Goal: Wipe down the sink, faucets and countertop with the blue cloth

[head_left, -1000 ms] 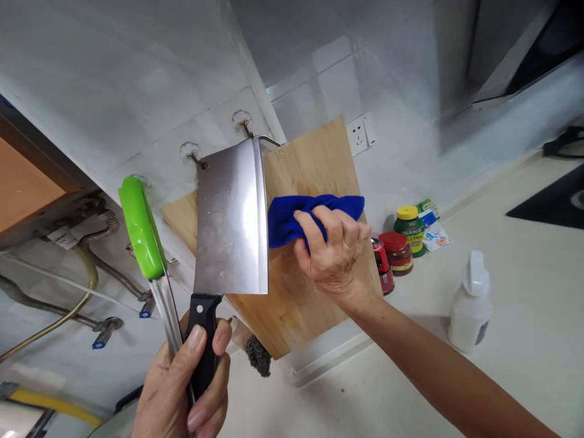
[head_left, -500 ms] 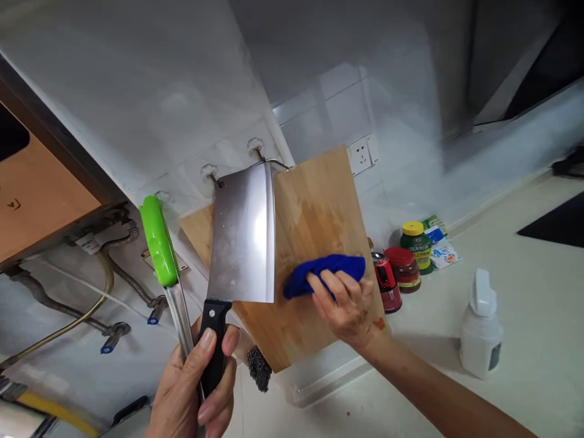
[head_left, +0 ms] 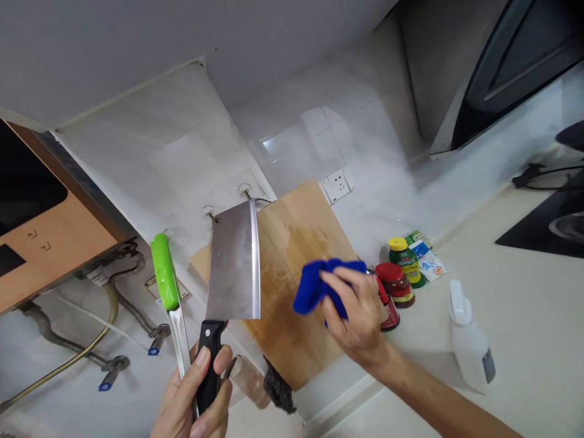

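Note:
My left hand [head_left: 196,392] grips the black handle of a cleaver [head_left: 233,261], its broad blade pointing upward. The same hand holds a tool with a bright green handle [head_left: 165,274] by its narrow metal part, green end up. A crumpled blue cloth [head_left: 312,289] is pinched in my right hand [head_left: 358,319], in front of the right side of a wooden cutting board [head_left: 298,228]. Whether the cloth touches the board I cannot tell. The board leans tilted against the wall, with darker, wet-looking patches on it, and the cleaver blade hides part of it.
Right of the board stand a red can [head_left: 389,313], a red-lidded jar [head_left: 396,286] and a yellow-capped green jar [head_left: 406,261]. A white spray bottle [head_left: 469,340] is on the counter. Dark steel wool [head_left: 278,389] lies below the board. Pipes and valves [head_left: 114,368] line the left wall.
The camera view has shifted, showing more wall above. My right hand has moved the cloth toward the board's right edge, and the cloth is bunched differently. My left hand keeps its hold.

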`<state>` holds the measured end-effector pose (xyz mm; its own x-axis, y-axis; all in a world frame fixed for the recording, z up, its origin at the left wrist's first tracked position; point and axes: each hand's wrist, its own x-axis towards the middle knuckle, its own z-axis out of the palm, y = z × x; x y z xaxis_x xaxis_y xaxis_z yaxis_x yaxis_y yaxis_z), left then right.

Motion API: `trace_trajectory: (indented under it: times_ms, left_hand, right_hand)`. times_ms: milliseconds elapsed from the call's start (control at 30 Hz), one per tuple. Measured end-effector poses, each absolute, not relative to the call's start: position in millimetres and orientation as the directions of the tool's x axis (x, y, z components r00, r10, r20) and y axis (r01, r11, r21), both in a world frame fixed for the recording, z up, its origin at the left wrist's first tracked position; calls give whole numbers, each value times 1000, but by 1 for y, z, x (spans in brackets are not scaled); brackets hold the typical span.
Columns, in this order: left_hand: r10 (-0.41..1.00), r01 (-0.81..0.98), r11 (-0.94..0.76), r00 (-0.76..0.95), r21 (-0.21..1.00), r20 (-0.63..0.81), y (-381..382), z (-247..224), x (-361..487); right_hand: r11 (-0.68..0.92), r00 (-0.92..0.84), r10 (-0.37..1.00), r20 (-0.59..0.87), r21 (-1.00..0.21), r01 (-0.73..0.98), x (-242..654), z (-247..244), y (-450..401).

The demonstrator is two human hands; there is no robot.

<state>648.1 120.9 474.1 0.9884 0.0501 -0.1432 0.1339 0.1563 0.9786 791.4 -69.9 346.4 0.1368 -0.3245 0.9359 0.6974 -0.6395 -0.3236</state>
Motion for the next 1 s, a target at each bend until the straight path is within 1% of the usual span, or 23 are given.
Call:
trace_trajectory:
  times_ms: [100, 167, 200, 267, 367, 433, 567, 667, 733, 833, 1000]
  left_hand:
    - [63, 125, 168, 988, 978, -138, 117, 475, 646]
    - [60, 117, 184, 990, 976, -130, 115, 475, 645]
    - [56, 116, 189, 990, 975, -129, 114, 475, 645]
    - [48, 123, 188, 990, 974, -135, 115, 475, 645]
    - [42, 131, 169, 989, 977, -140, 118, 473, 646]
    - [31, 119, 164, 992, 979, -126, 119, 471, 647]
    - [-12, 96, 197, 995, 976, -95, 121, 467, 652]
    - [-31, 96, 216, 995, 972, -92, 122, 464, 654]
    - [-35, 99, 219, 995, 971, -93, 123, 463, 655]
    - [-27, 99, 218, 995, 971, -96, 123, 462, 656]
    - [-20, 88, 198, 996, 976, -86, 123, 462, 657]
  right_hand:
    - [-677, 186, -420, 888, -443, 588, 808, 411, -56]
    - [-704, 192, -477, 858, -503, 501, 819, 434, -34]
    - [-726, 172, -489, 855, -508, 464, 823, 439, -23]
    - [-785, 104, -465, 879, -464, 410, 827, 436, -2]
    - [-876, -19, -351, 936, -321, 359, 825, 418, 15]
    - [-903, -61, -289, 955, -250, 348, 823, 407, 17]
    - [-912, -45, -177, 983, -147, 383, 821, 395, 12]
    - [-884, -23, -76, 997, -57, 464, 818, 383, 12]
    - [-858, -1, -43, 999, -37, 512, 815, 373, 14]
    - [-846, 7, -18, 1000, -19, 533, 808, 357, 20]
    - [-820, -1, 74, 997, 62, 569, 801, 332, 29]
